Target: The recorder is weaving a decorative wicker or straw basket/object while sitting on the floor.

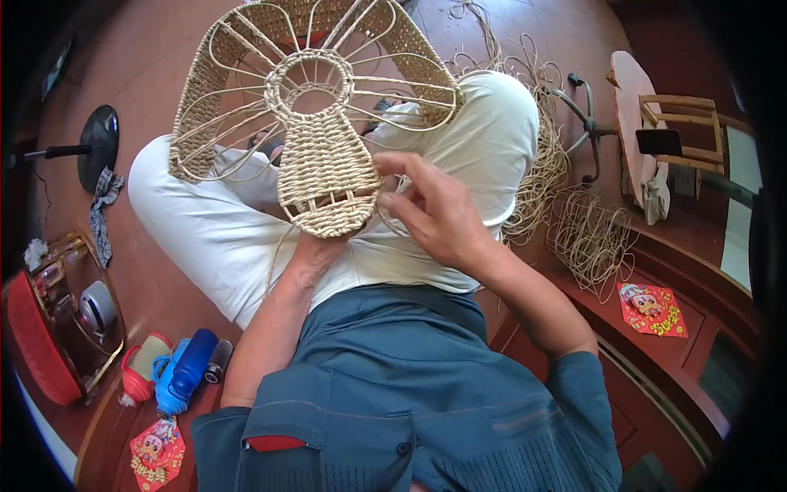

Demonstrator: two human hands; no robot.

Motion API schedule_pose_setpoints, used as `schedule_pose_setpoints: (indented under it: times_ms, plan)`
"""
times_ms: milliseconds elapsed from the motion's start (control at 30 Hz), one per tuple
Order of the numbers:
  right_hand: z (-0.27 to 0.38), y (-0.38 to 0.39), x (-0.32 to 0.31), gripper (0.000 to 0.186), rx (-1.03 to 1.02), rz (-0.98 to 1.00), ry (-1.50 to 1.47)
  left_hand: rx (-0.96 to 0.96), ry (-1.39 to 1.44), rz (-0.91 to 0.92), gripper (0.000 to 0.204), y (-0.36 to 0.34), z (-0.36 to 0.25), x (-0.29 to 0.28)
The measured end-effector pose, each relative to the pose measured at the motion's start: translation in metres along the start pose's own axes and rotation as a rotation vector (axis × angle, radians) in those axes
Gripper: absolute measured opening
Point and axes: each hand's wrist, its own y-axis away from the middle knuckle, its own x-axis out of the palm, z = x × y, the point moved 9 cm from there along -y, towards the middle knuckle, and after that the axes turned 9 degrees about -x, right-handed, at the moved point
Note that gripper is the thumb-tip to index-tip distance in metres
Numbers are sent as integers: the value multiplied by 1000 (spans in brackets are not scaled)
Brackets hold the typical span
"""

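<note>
A basket (328, 168) of twisted straw-coloured cord on a wire frame rests across my lap, with one panel densely woven below a round ring. Open slots with bare wires show near that panel's lower end. My left hand reaches up beneath this end; the weave hides its fingers, and only the wrist shows. At the panel's right edge my right hand (434, 201) is bent, its index finger and thumb beside the weave. A loose cord (390, 220) runs from the edge into the curled fingers of this hand. Another strand (279, 254) hangs by my left wrist.
A big heap of loose cord (537, 180) lies on the floor to the right, with a smaller coil (590, 238) nearer. Left stand a blue bottle (195, 361), other flasks and a red-lidded box (41, 336). A wooden chair (680, 131) is at far right.
</note>
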Motion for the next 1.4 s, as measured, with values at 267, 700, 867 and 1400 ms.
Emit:
schedule_pose_setpoints:
  times_ms: [267,700,867,1400]
  plan:
    - [-56,37,-20,23,378,-45,-317,228,-476,-64,41,3,0,-17]
    - [-6,89,-211,29,128,-438,594,222,-265,-196,47,30,-42,-20]
    - [-34,57,-29,41,458,-158,-405,107,335,45,49,20,-34,-15]
    - [-38,28,25,43,353,-227,-434,-86,457,160,55,9,-30,-5]
